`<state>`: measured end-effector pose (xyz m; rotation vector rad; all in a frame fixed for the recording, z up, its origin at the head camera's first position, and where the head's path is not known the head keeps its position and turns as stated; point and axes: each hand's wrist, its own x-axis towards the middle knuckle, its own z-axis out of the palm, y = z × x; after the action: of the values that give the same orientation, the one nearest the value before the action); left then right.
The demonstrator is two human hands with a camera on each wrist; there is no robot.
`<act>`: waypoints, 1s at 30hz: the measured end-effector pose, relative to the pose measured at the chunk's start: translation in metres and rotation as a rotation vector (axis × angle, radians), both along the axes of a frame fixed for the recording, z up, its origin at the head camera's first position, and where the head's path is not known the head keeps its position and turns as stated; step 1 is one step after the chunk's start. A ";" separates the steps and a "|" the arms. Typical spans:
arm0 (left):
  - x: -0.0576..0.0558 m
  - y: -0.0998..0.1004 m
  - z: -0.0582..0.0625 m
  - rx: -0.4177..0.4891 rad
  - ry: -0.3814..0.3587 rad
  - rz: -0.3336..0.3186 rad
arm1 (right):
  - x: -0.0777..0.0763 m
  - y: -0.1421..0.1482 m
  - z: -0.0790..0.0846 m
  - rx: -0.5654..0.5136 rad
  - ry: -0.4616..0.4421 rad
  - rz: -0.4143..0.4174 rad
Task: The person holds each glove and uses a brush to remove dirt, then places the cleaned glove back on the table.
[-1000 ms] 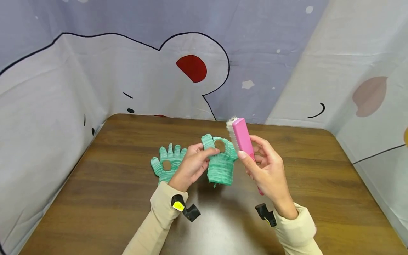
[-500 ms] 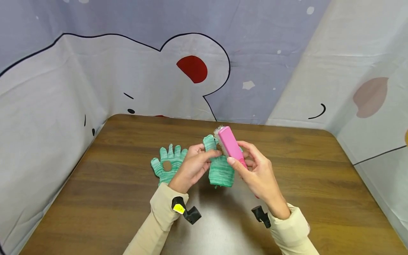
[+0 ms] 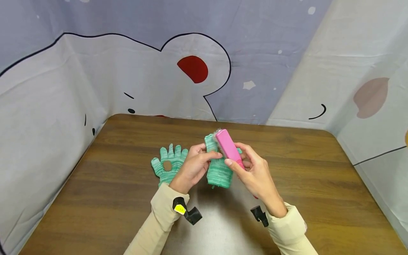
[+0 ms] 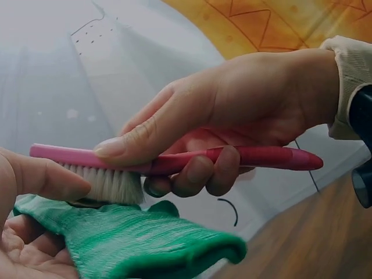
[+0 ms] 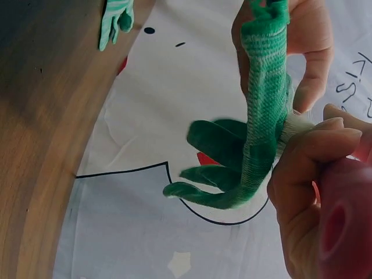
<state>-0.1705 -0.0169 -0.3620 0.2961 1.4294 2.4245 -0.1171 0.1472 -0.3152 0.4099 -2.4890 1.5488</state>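
Observation:
A green striped knit glove [image 3: 220,173] is pinched by my left hand [image 3: 195,163], thumb on top and fingers underneath, up off the table. My right hand [image 3: 255,170] grips a pink brush [image 3: 228,145] by its red handle, the thumb along the back of its head. White bristles [image 4: 110,183] meet the glove's upper face in the left wrist view, right beside my left thumb. Seen from the right wrist, the fingers of the held glove [image 5: 218,186] hang down and curl. The brush head covers most of the round brown patch on this glove.
A second green glove [image 3: 169,163] lies flat on the brown wooden table [image 3: 111,212], left of my left hand, fingers pointing away, a brown round patch on it. Behind the table hangs a printed cloth [image 3: 143,78]. Each wrist carries a small black camera [image 3: 191,214].
My right hand has moved left and slightly down, bringing the brush from beside the held glove onto its face. The left hand stays nearly in place; the glove on the table has not moved.

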 end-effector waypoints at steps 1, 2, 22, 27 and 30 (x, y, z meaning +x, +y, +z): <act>0.000 0.001 0.000 -0.004 0.003 0.003 | 0.000 0.000 -0.001 0.002 0.000 0.002; 0.000 0.002 -0.001 -0.008 0.006 0.005 | -0.001 0.001 -0.002 0.005 -0.003 0.006; -0.001 0.011 -0.008 0.185 0.014 -0.004 | -0.014 0.008 -0.035 0.147 0.176 0.000; -0.001 0.011 -0.009 0.182 -0.020 0.014 | -0.014 0.008 -0.035 0.178 0.201 -0.020; -0.002 0.011 -0.009 0.179 -0.031 0.018 | -0.015 0.007 -0.035 0.190 0.204 -0.029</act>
<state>-0.1720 -0.0060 -0.3709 0.2852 1.2089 2.5644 -0.1318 0.1545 -0.3498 0.5288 -2.4768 1.1975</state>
